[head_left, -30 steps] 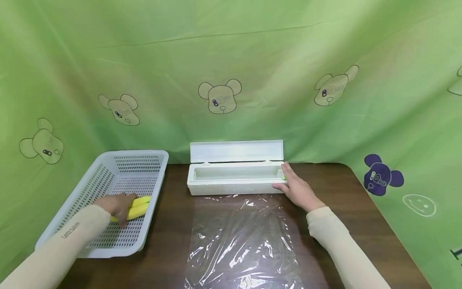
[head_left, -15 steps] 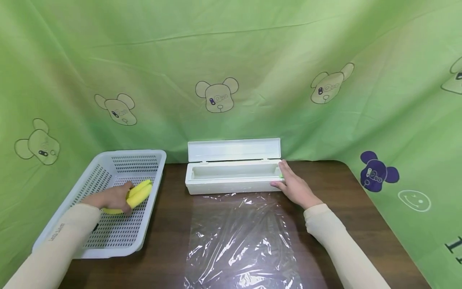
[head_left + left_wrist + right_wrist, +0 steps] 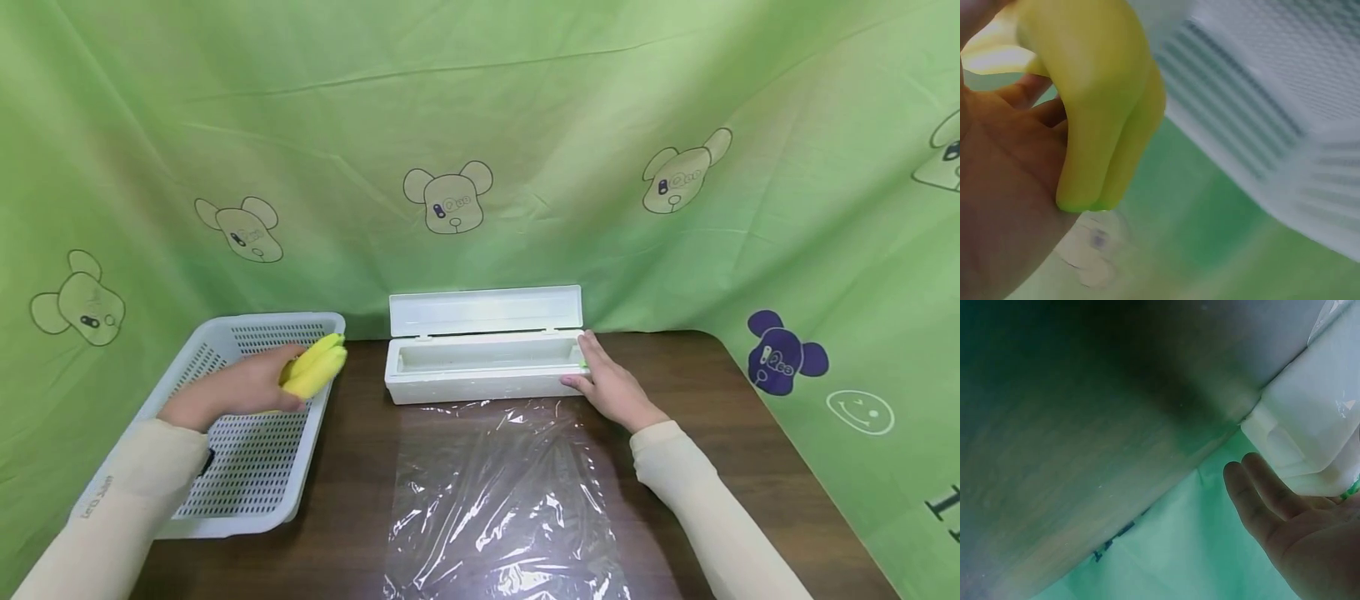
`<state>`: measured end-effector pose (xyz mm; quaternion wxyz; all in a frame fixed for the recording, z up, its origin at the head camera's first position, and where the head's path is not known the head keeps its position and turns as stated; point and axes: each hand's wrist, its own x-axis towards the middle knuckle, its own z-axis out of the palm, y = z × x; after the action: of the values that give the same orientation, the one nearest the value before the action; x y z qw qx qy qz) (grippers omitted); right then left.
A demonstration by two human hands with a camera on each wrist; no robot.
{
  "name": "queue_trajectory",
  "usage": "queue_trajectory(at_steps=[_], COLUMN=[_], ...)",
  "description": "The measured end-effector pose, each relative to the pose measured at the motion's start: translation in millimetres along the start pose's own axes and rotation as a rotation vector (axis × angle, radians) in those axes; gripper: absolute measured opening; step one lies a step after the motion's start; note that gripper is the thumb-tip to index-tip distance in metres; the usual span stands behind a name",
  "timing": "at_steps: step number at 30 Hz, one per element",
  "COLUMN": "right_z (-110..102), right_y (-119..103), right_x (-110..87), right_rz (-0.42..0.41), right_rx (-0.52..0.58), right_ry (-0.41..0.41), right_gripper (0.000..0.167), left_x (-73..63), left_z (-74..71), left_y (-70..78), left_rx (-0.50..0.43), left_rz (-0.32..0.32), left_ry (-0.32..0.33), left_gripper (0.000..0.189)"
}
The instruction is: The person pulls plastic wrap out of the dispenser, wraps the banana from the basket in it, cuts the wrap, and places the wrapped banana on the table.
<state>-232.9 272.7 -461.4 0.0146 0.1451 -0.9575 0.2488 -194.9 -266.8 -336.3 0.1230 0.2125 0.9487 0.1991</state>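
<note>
In the head view my left hand (image 3: 251, 382) grips a bunch of yellow bananas (image 3: 315, 367), lifted above the right side of a light grey slotted basket (image 3: 262, 527). The left wrist view shows the bananas (image 3: 1100, 106) close up against the palm, their green ends hanging down. My right hand (image 3: 617, 390) rests with extended fingers on the right end of a white cling film dispenser (image 3: 483, 389), its lid (image 3: 486, 312) raised. From the dispenser's front, a clear sheet of cling film (image 3: 502, 492) lies wrinkled on the table.
A dark brown wooden table (image 3: 705, 400) bears everything. Behind it hangs a green curtain (image 3: 337, 167) printed with bear heads, which also closes in both sides. The basket stands at the table's left.
My left hand has raised the bananas off the basket's floor and carried them right and up towards the basket's right rim. The right hand stays on the dispenser.
</note>
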Motion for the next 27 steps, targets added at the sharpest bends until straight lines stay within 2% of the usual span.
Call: queue_trajectory(at_steps=[5,8,11,16,22,27], right_z=[1,1,1,1,1,0], right_y=[1,1,0,0,-1,-2], right_x=[0.8,1.1,1.4,1.8,1.6,0.0], right_rz=[-0.004,-0.002,-0.004,0.001,0.001,0.003], right_rx=[0.002,0.000,-0.001,0.003,-0.003,-0.008], right_ry=[0.010,0.017,0.013,0.005,0.011,0.010], right_gripper=[0.091,0.090,0.091,0.091,0.090,0.090], left_x=[16.1,25.6,31.8,40.6,48.9,50.6], left_z=[11.1,25.9,44.2,74.0,104.4,126.0], left_y=[41.7,66.3,89.1,119.2,147.6,170.5], left_rx=[-0.012,-0.034,-0.009,0.103,0.316,0.411], left_rz=[0.079,0.105,0.140,0.203,0.188,0.208], left_ry=[-0.047,-0.112,-0.155,-0.155,-0.132,-0.139], left_gripper=[0.068,0.066,0.066,0.062,0.062,0.069])
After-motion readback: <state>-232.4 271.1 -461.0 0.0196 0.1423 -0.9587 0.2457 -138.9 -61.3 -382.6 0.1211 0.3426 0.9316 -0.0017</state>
